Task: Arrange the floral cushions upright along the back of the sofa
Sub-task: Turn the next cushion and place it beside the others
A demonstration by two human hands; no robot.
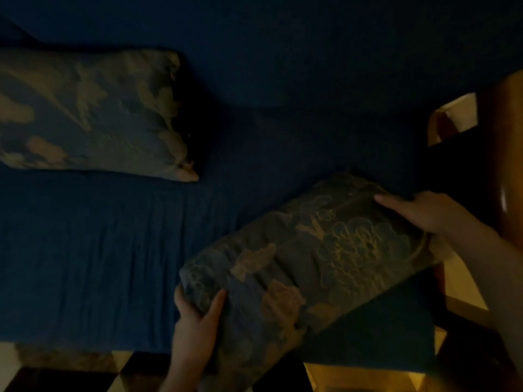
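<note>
The room is dim. A floral cushion [305,258] with pale flower outlines is held tilted over the right end of the blue sofa seat [93,250]. My left hand [198,315] grips its lower left corner, thumb on top. My right hand [424,210] holds its upper right edge, fingers spread over the fabric. A second floral cushion [93,114] leans against the sofa's blue back [283,52] at the left, apart from both hands.
A wooden armrest [503,165] rises at the sofa's right end, close to my right hand. Along the bottom runs the seat's front edge, with a pale floor [368,377] and a dark patterned rug [70,374] below it.
</note>
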